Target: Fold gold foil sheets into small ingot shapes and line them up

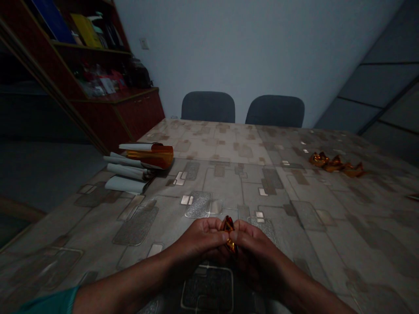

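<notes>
My left hand (198, 240) and right hand (255, 253) are clamped together on the crumpled gold foil (228, 227); too hard a pinch could tear it!

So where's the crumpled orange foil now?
In the head view, the crumpled orange foil lies on the right side of the patterned tablecloth, beyond the right hand.

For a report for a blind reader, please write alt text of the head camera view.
The left hand and right hand pinch a crumpled piece of orange metallic foil over a patterned table. Farther along the table, white paper rolls and an orange metallic roll lie to the left, and crumpled orange foil pieces lie to the right.
</notes>
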The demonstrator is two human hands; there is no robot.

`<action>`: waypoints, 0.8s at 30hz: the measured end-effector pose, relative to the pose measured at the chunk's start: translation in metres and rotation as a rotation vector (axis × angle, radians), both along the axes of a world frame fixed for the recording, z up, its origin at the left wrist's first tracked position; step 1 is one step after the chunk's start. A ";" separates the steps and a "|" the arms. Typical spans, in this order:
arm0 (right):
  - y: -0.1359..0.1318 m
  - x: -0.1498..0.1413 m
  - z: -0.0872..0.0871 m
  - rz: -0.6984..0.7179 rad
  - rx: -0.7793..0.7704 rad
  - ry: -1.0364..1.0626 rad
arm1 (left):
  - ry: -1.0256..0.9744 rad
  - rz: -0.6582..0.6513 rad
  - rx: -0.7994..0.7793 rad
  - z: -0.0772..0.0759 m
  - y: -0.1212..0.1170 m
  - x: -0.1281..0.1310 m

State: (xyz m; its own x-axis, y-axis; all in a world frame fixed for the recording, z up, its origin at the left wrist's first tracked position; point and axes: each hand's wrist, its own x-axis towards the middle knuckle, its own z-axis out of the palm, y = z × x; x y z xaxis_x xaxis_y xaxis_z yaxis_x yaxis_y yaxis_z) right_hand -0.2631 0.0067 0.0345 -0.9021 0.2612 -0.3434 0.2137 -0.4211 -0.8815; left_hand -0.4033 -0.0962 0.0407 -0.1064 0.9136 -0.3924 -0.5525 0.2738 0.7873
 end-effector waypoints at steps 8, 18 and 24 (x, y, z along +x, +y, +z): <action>0.011 0.003 0.024 0.005 0.013 -0.011 | 0.027 -0.020 -0.028 0.002 -0.002 0.000; 0.010 -0.005 0.021 -0.071 0.112 -0.128 | 0.071 0.054 0.040 -0.009 0.002 0.002; 0.009 -0.006 0.019 -0.049 0.111 -0.083 | 0.075 0.065 0.066 -0.010 0.003 0.003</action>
State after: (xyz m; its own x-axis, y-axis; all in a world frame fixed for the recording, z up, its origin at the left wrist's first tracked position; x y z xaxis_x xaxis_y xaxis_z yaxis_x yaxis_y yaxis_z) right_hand -0.2688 0.0154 0.0531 -0.8567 0.3453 -0.3832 0.2696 -0.3336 -0.9034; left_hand -0.4006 -0.0934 0.0303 -0.1931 0.9276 -0.3200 -0.5065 0.1851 0.8422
